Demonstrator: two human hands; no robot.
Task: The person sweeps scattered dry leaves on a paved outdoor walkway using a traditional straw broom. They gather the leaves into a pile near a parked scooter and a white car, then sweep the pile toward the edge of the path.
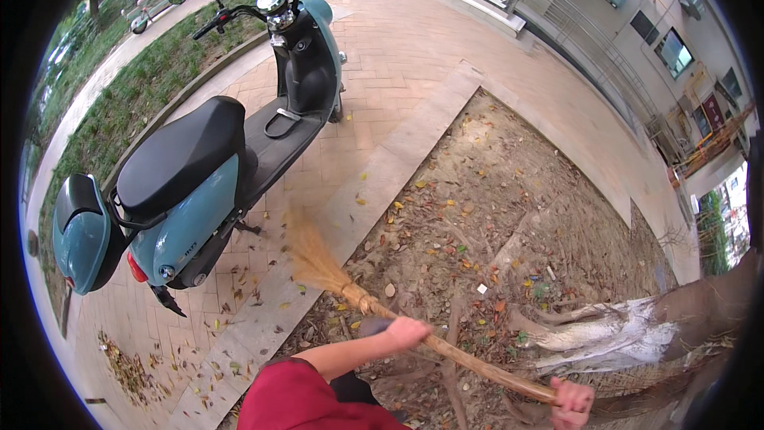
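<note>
My left hand (409, 333) is closed around the wooden handle of a straw broom (489, 369), a little above where its bristles are bound. Near the handle's far end, at the lower right, my right hand (571, 403) grips it too. The blurred bristles (313, 254) fan out over the stone edging (373, 188) between brick paving and bare soil, close to a parked blue scooter (206, 209). Dry leaves lie scattered on the paving beneath and behind the scooter, with a denser pile of leaves (128, 370) at the lower left.
Soil with roots and fallen leaves (507, 221) fills the ground on the right, below a tree trunk (662, 328) with white-painted bark. A planted strip (149, 80) borders the paving at upper left. Metal railings (588, 33) and a building stand at upper right.
</note>
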